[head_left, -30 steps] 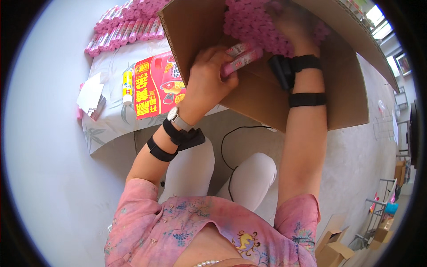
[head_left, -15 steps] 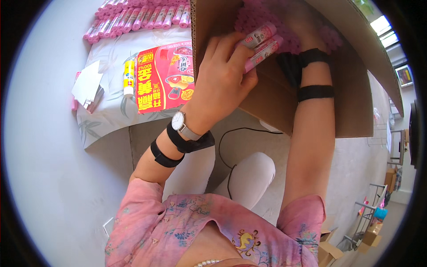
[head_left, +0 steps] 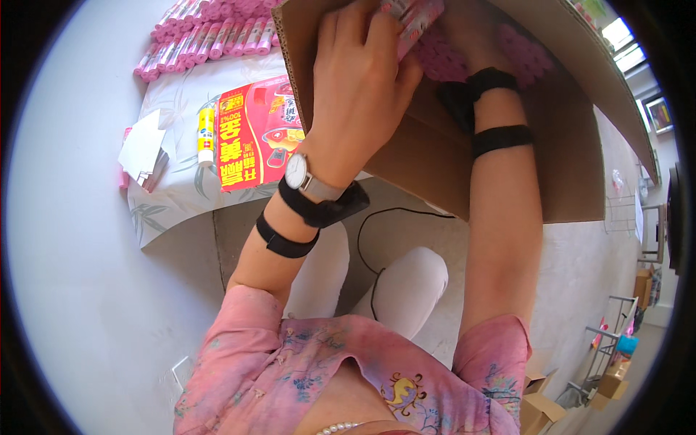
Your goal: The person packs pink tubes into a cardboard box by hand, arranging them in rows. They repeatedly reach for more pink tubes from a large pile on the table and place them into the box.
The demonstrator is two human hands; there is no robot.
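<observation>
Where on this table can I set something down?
Bare cloth shows between the pink tubes at the back and the yellow glue stick, plus a narrow strip between that stick and the white cards. It's crowded at the back and in the cardboard box, where the left hand holds tubes and the right hand is among more.

Upper centre of frame: person's left hand point(head_left: 366, 83) gripping printed pink tubes point(head_left: 413, 22) at mouth of tilted cardboard box point(head_left: 569, 163). Right hand point(head_left: 467, 32) inside box, near packed pink cylinders point(head_left: 442, 61); its fingers too dim to read. Upper left: stacked rows of pink-ended tubes point(head_left: 217, 38) on leaf-patterned tablecloth point(head_left: 192, 192). Below rows: yellow glue stick point(head_left: 206, 138) just beside red printed sheet point(head_left: 243, 156); white paper pieces point(head_left: 143, 148) farther left. Silver-banded wristwatch point(head_left: 297, 172) on left wrist. Lower right: open cartons point(head_left: 542, 413) on floor.
</observation>
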